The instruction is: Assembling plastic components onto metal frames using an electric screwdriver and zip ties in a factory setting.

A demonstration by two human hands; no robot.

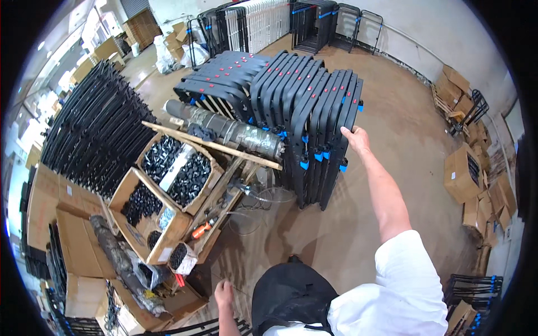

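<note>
My right hand (357, 139) reaches forward, its fingers closed on the edge of a black metal frame (348, 112), the rightmost in a row of upright frames. These frames have rounded upper corners, red marks on top and blue clips (343, 164) lower down. More of the same black frames (224, 75) stand packed behind and to the left. My left hand (224, 293) hangs low beside the bench with its fingers curled, and nothing shows in it. The nearest thing to it is a small box of dark parts (180, 257) with red handles below.
Left of me, cardboard boxes (143, 210) of small black parts sit on a wooden bench with an orange-handled screwdriver (203, 228). A wrapped roll (230, 129) lies behind a wooden plank (213, 147). Stacked black frames (92, 129) rise further left. Cartons (462, 173) line the right wall.
</note>
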